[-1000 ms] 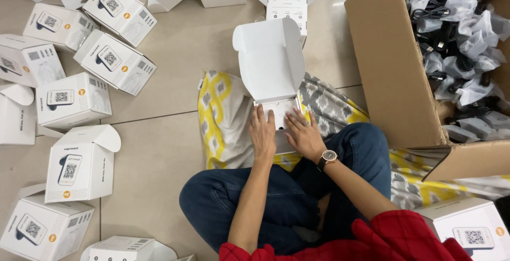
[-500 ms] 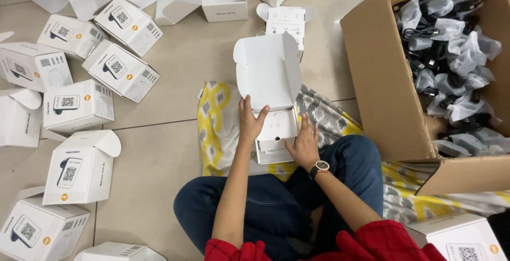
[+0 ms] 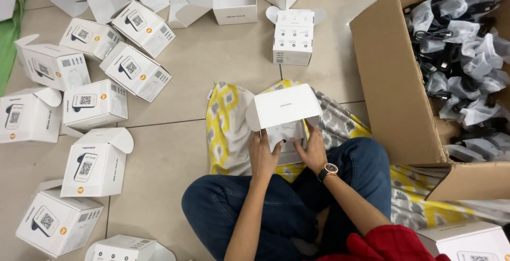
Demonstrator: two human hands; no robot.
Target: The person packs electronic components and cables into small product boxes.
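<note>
I sit cross-legged in blue jeans on a yellow and grey patterned cloth [image 3: 227, 128]. A small white cardboard box [image 3: 284, 113] rests in front of my knees, its lid flap partly folded down over the opening. My left hand [image 3: 263, 157] grips the box's left side. My right hand [image 3: 311, 149], with a wristwatch on the wrist, holds the right side, fingers on the front panel under the lid. The inside of the box is hidden by the lid.
Several white printed boxes [image 3: 95, 104] lie scattered on the tiled floor at left and top, some with open flaps. One closed box [image 3: 293, 36] stands ahead. A large brown carton [image 3: 396, 80] at right holds several bagged black cables. Another white box [image 3: 467, 242] sits bottom right.
The box's lid, upright a second ago, has come down toward the opening. Both hands shifted from the box's front to its sides.
</note>
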